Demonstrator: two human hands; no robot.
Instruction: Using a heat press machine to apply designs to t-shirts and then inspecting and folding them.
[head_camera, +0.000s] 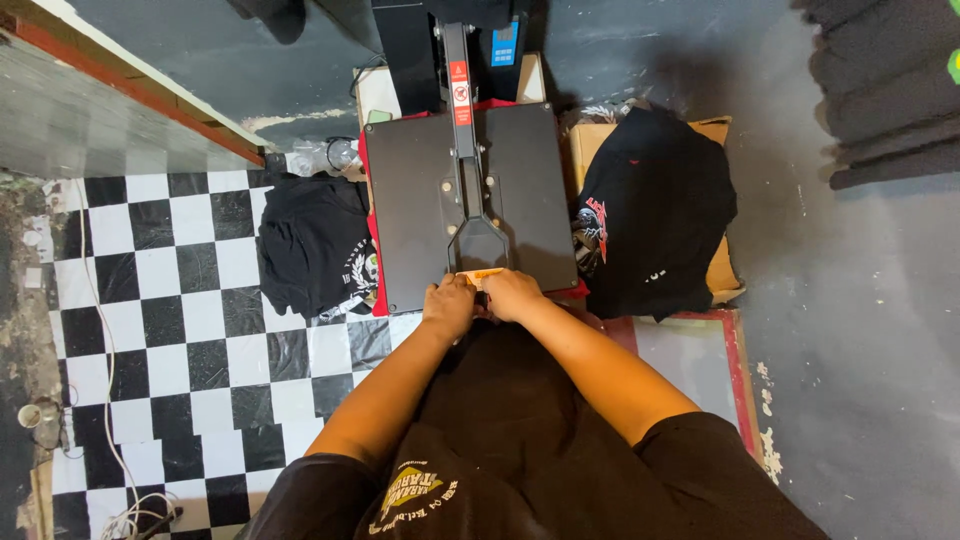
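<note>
A black heat press (420, 190) stands in front of me with its flat top plate lowered. Its handle (480, 272) sticks out toward me at the near edge. My left hand (448, 306) and my right hand (512, 294) are side by side, both closed around the handle's pale grip. A red pad edge (374, 260) shows under the plate on the left. A black garment with a yellow print (480, 440) hangs below my arms, against my body.
A black printed shirt (315, 245) lies left of the press on the black-and-white checkered floor (190, 330). Another black shirt with a red print (650, 210) is heaped on a cardboard box (722, 265) at the right. A red-framed screen (700, 355) lies near my right elbow.
</note>
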